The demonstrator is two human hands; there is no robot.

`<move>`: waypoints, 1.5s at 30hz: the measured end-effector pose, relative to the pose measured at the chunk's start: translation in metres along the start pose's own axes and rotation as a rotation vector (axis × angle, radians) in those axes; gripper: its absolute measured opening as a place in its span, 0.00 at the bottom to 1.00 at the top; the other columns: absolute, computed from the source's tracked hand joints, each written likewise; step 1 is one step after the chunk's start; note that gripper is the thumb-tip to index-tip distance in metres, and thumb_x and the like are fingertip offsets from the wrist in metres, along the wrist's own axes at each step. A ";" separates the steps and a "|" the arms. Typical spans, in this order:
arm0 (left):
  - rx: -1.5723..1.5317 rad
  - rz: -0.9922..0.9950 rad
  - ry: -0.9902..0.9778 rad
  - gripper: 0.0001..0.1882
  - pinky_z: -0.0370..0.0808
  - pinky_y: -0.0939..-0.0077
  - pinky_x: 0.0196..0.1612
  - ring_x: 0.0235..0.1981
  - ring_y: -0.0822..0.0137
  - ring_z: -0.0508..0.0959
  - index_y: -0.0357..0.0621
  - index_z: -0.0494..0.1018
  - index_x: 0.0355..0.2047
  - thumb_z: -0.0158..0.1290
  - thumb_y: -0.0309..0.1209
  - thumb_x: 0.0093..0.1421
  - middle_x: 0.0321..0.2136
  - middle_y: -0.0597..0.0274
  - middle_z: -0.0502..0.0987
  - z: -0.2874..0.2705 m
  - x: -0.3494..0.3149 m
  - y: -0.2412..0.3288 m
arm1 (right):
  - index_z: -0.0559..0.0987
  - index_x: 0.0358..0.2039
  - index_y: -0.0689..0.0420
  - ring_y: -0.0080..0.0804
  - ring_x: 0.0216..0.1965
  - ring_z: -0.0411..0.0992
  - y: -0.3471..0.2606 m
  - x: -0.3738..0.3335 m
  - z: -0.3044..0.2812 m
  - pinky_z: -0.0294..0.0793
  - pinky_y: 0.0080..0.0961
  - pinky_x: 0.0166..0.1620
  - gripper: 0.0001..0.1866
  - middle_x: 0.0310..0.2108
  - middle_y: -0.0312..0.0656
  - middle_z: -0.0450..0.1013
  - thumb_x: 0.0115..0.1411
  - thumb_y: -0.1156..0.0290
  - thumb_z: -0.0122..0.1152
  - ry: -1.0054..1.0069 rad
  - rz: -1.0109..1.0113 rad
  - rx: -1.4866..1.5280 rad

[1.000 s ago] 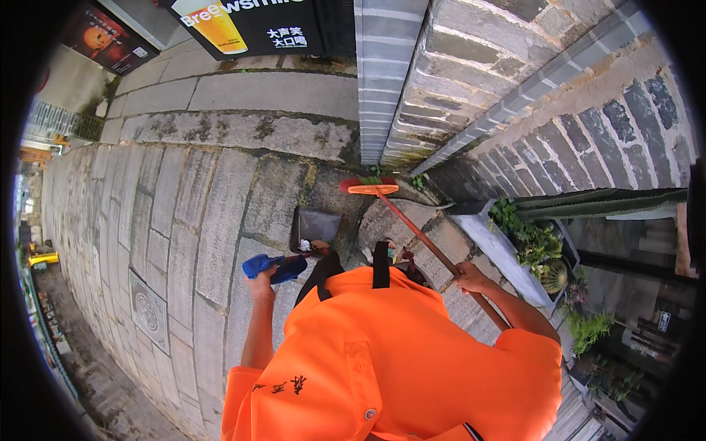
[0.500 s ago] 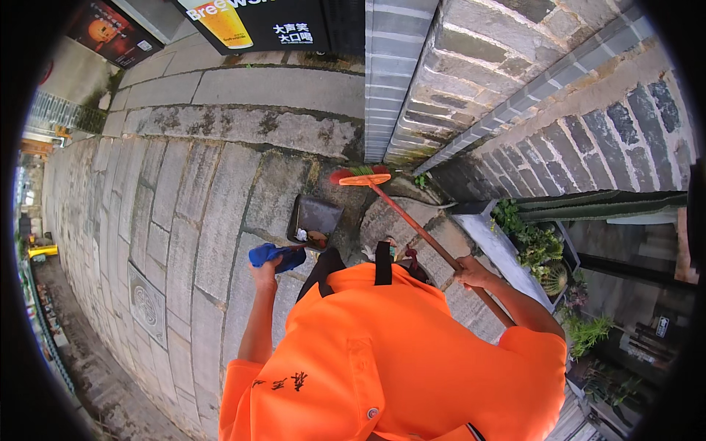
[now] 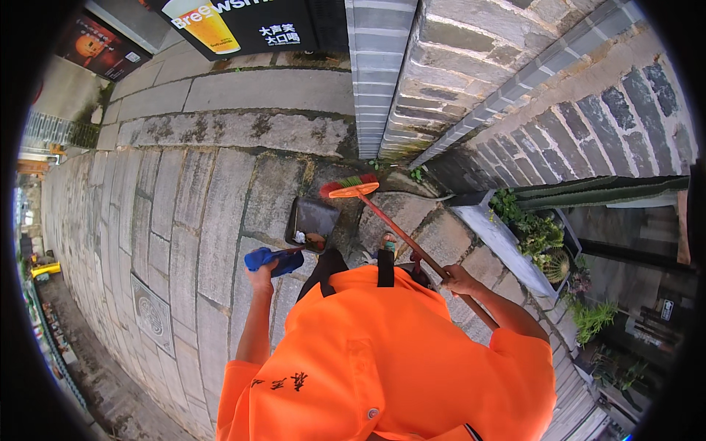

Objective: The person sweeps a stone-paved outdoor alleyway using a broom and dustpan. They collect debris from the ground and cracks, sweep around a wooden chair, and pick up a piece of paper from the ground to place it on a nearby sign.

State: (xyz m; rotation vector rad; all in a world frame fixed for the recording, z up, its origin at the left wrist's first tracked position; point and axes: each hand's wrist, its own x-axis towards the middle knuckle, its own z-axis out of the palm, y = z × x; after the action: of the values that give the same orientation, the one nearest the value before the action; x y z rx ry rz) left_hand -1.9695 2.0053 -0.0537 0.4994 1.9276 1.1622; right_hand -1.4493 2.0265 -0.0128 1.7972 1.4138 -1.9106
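Two implements, two hands in use. Positions by clock face laid over the head view, 12 at top.

Paving (image 3: 176, 198): grey stone slabs, widest at 9. Brick wall (image 3: 471, 59): between 1 and 2. Orange shirt (image 3: 397, 353): wearer's torso, at 6. Planter (image 3: 500, 239): pale trough of greenery, at 3.

Broom (image 3: 401, 234): red-brown shaft slanting from 4 up to 12, where the orange head (image 3: 354, 191) with red and green bristles lies low near the wall's foot. Long slant presumably lets the head reach the ground while the wearer stands.

Dustpan (image 3: 313, 214): dark scoop, just inside 9, apparently resting on the slabs beside the broom head; likely set near the feet to stay within reach of both tools.

Blue bundle (image 3: 273, 262): at 8, cloth-like. A short dark-red piece shows between it and the dustpan; possibly a handle, join not clear.

Right hand (image 3: 460, 281): at 4, fingers curled firmly around the shaft partway along. Upper shaft runs alongside the forearm, probably for steadiness and leverage.

Left hand (image 3: 262, 276): at 8, grasping the blue bundle from its near side; individual fingers partly hidden.

Scraps (image 3: 315, 239): brown and white bits in the dustpan, at its 6 o'clock side.
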 end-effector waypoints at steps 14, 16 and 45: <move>-0.030 -0.015 -0.012 0.21 0.69 0.74 0.39 0.30 0.67 0.72 0.42 0.72 0.31 0.58 0.15 0.32 0.28 0.66 0.73 0.007 -0.010 0.011 | 0.69 0.24 0.74 0.35 0.14 0.71 -0.073 0.082 -0.016 0.70 0.29 0.16 0.09 0.17 0.48 0.68 0.47 0.78 0.51 0.054 -0.024 -0.285; -0.064 -0.026 -0.006 0.20 0.69 0.74 0.38 0.29 0.68 0.72 0.41 0.72 0.31 0.57 0.15 0.32 0.27 0.66 0.73 0.000 -0.012 0.009 | 0.69 0.26 0.73 0.34 0.13 0.70 -0.070 0.086 -0.003 0.70 0.28 0.16 0.08 0.17 0.47 0.68 0.47 0.79 0.50 -0.026 0.001 -0.282; 0.214 0.062 0.146 0.19 0.71 0.72 0.34 0.27 0.62 0.76 0.42 0.73 0.29 0.60 0.22 0.31 0.25 0.57 0.76 -0.105 0.187 -0.076 | 0.68 0.22 0.64 0.25 0.09 0.62 -0.306 0.210 0.132 0.61 0.22 0.13 0.03 0.12 0.39 0.62 0.48 0.79 0.49 -0.160 -0.095 -0.172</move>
State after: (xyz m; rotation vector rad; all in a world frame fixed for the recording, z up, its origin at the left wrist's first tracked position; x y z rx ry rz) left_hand -2.1590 2.0368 -0.1750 0.6054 2.1901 1.0614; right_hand -1.8014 2.1968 -0.0577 1.4916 1.5782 -1.8649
